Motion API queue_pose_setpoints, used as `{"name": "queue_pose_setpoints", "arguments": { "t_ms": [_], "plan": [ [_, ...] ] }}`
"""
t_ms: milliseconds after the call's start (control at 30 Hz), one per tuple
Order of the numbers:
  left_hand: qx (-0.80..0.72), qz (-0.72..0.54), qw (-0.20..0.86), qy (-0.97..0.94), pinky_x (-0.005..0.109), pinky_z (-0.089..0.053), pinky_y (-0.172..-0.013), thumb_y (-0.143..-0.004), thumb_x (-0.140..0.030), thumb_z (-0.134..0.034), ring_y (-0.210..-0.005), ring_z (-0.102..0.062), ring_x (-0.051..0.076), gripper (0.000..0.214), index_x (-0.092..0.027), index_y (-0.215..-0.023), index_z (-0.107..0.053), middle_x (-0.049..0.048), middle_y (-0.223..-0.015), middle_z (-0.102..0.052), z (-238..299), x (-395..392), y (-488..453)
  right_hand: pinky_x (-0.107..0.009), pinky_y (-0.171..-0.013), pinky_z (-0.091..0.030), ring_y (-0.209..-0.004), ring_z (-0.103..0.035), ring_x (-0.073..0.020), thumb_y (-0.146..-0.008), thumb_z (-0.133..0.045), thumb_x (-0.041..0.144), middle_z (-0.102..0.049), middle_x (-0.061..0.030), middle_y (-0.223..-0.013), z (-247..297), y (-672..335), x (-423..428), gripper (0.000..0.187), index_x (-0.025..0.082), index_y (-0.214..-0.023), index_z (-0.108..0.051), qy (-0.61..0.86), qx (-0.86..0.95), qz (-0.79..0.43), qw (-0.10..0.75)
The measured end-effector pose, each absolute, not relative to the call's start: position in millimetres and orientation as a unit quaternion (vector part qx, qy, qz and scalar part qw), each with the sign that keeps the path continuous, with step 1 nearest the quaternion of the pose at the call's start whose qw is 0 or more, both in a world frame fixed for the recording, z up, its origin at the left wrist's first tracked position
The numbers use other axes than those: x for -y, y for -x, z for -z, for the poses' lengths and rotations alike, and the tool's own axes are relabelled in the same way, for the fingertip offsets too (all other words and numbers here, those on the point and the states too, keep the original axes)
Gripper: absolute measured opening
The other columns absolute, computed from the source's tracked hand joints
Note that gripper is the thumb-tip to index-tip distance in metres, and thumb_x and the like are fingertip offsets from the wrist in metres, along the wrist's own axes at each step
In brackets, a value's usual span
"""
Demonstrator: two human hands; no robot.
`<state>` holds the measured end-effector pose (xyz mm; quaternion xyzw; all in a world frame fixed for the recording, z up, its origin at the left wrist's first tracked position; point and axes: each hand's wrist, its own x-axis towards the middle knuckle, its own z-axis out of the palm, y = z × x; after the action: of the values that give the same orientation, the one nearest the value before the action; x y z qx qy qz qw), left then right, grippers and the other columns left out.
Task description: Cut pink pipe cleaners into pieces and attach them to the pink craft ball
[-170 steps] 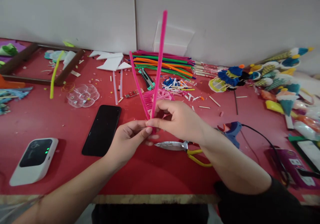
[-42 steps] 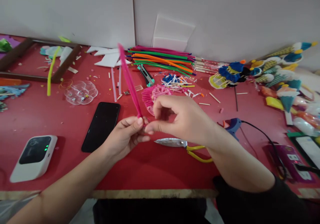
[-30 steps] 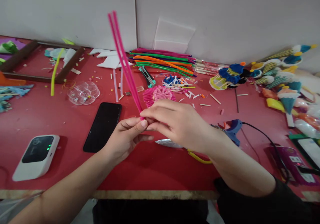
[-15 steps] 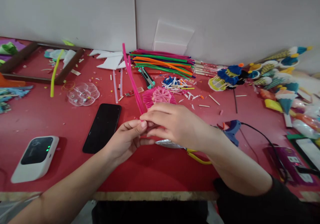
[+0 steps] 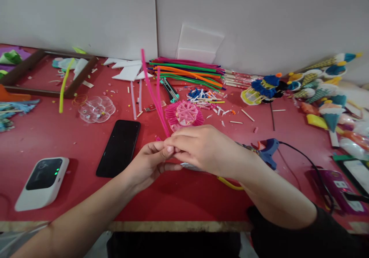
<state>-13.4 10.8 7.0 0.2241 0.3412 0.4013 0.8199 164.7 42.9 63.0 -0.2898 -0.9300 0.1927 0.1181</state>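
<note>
Bright pink pipe cleaners [image 5: 154, 96] rise from between my fingertips, their two long ends spread apart above my hands. My left hand [image 5: 152, 158] pinches them from the left, thumb against the index finger. From the right, my right hand [image 5: 198, 144] closes its fingertips on the same spot; the lower ends are hidden by my fingers. Just behind my hands lies a round pink fringed craft piece [image 5: 186, 114] with small sticks on its top. Partly covered by my right hand are scissors with yellow handles [image 5: 230, 183].
A black phone [image 5: 118, 148] and a white device [image 5: 43, 183] lie left. A blue glue gun [image 5: 269, 153] with a cord is right. Behind are bundled pipe cleaners [image 5: 187, 71], a box cutter [image 5: 169, 90], a clear flower-shaped tray [image 5: 96, 109] and a blue craft piece [image 5: 263, 89].
Both hands have shifted slightly down and right, still pinching the pink pipe cleaners. The two pipe cleaner ends stand farther apart, and more of the pink craft piece shows.
</note>
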Motion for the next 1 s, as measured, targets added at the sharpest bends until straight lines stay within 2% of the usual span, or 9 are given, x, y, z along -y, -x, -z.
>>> {"name": "queue_pose_setpoints", "arguments": {
  "t_ms": [133, 300, 433, 567, 667, 800, 900, 1000],
  "plan": [
    [-0.329, -0.412, 0.817, -0.235, 0.024, -0.065, -0.067, -0.067, -0.028, -0.091, -0.069, -0.074, 0.015, 0.021, -0.013, -0.076, -0.08, 0.0034, -0.072, -0.077, -5.3, -12.2, 13.0, -0.029, -0.075, -0.051, -0.088, -0.07, -0.0189, -0.095, -0.062, 0.021, -0.076, -0.0063, -0.099, -61.2, -165.3, -45.9, 0.013, 0.015, -0.102, -0.072, 0.296, 0.927, -0.196, 0.119],
    [-0.315, -0.427, 0.816, -0.23, 0.023, -0.064, -0.072, -0.071, -0.028, -0.089, -0.07, -0.073, 0.014, 0.017, -0.014, -0.073, -0.078, 0.0023, -0.072, -0.077, -5.1, -12.4, 13.9, -0.032, -0.083, -0.055, -0.101, -0.07, -0.0218, -0.092, -0.067, 0.022, -0.074, -0.01, -0.116, -58.1, -164.0, -47.7, 0.028, 0.014, -0.119, -0.068, 0.297, 0.928, -0.182, 0.13],
    [-0.323, -0.426, 0.811, -0.236, 0.021, -0.062, -0.074, -0.073, -0.027, -0.087, -0.071, -0.074, 0.014, 0.016, -0.014, -0.076, -0.079, 0.0039, -0.073, -0.077, -6.2, -10.9, 14.5, -0.032, -0.082, -0.055, -0.098, -0.071, -0.0209, -0.098, -0.059, 0.024, -0.075, -0.0111, -0.112, -57.7, -162.1, -43.3, 0.02, 0.016, -0.113, -0.07, 0.303, 0.931, -0.143, 0.142],
    [-0.329, -0.44, 0.8, -0.241, 0.025, -0.06, -0.078, -0.073, -0.024, -0.087, -0.069, -0.073, 0.015, 0.012, -0.015, -0.072, -0.079, 0.0035, -0.072, -0.077, -3.4, -9.8, 13.1, -0.03, -0.08, -0.054, -0.094, -0.071, -0.0194, -0.098, -0.055, 0.018, -0.076, -0.01, -0.106, -57.1, -161.8, -41.8, 0.018, 0.017, -0.104, -0.072, 0.306, 0.93, -0.145, 0.14],
    [-0.326, -0.456, 0.793, -0.238, 0.025, -0.059, -0.082, -0.073, -0.025, -0.087, -0.069, -0.072, 0.014, 0.011, -0.017, -0.071, -0.079, 0.0018, -0.072, -0.077, -1.7, -9.1, 12.5, -0.029, -0.081, -0.053, -0.094, -0.07, -0.0186, -0.097, -0.058, 0.02, -0.076, -0.0084, -0.106, -55.7, -163.6, -44.2, 0.016, 0.017, -0.106, -0.071, 0.298, 0.928, -0.166, 0.148],
    [-0.298, -0.442, 0.811, -0.24, 0.019, -0.057, -0.081, -0.072, -0.029, -0.088, -0.074, -0.072, 0.012, 0.014, -0.018, -0.074, -0.08, 0.0003, -0.075, -0.078, -5.0, -8.9, 14.0, -0.024, -0.082, -0.052, -0.094, -0.07, -0.015, -0.094, -0.065, 0.02, -0.076, -0.0059, -0.107, -54.5, -166.0, -48.3, 0.02, 0.014, -0.113, -0.07, 0.262, 0.917, -0.215, 0.209],
    [-0.286, -0.435, 0.818, -0.244, 0.019, -0.057, -0.082, -0.072, -0.03, -0.088, -0.074, -0.073, 0.013, 0.014, -0.019, -0.072, -0.08, 0.0, -0.074, -0.079, -8.8, -8.9, 15.1, -0.02, -0.082, -0.051, -0.092, -0.07, -0.012, -0.093, -0.065, 0.019, -0.077, -0.0046, -0.103, -55.9, -166.0, -49.2, 0.017, 0.013, -0.109, -0.071, 0.244, 0.905, -0.245, 0.246],
    [-0.296, -0.454, 0.804, -0.245, 0.017, -0.055, -0.073, -0.071, -0.028, -0.088, -0.067, -0.07, 0.011, 0.013, -0.018, -0.071, -0.08, -0.0003, -0.071, -0.077, -10.1, -9.0, 14.6, -0.023, -0.083, -0.052, -0.096, -0.069, -0.0144, -0.091, -0.069, 0.02, -0.075, -0.0063, -0.108, -58.5, -164.5, -47.1, 0.022, 0.013, -0.112, -0.07, 0.256, 0.905, -0.251, 0.228]
  ]
}}
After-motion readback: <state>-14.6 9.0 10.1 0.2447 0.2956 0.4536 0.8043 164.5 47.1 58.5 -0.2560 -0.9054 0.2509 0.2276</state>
